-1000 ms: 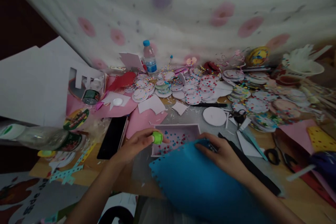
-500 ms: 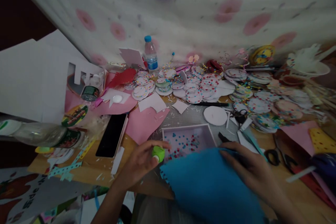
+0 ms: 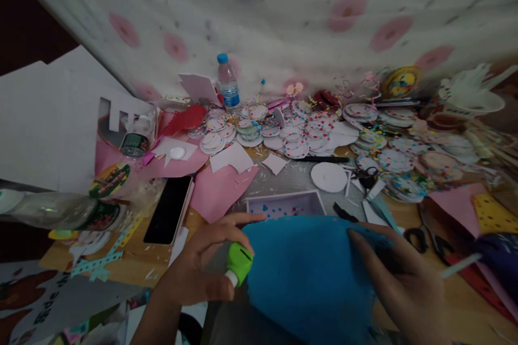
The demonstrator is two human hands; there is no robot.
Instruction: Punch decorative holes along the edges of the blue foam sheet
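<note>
My left hand (image 3: 202,267) grips a small green punch (image 3: 238,262) at the left edge of a blue foam sheet (image 3: 307,275). My right hand (image 3: 399,275) holds the sheet's right side, thumb on top. The sheet covers most of a shallow white tray (image 3: 283,204) with small coloured punched bits inside. Its scalloped upper edge shows several punched notches.
A black phone (image 3: 169,210) lies left of the tray beside pink paper (image 3: 220,188). Many decorated paper discs (image 3: 307,135) cover the back of the table, with a water bottle (image 3: 227,82) behind. Scissors (image 3: 416,237) lie right. A clear bottle (image 3: 60,210) lies at far left.
Both hands have drawn the blue sheet and the green punch nearer to me and lifted them. The sheet now hides more of the tray.
</note>
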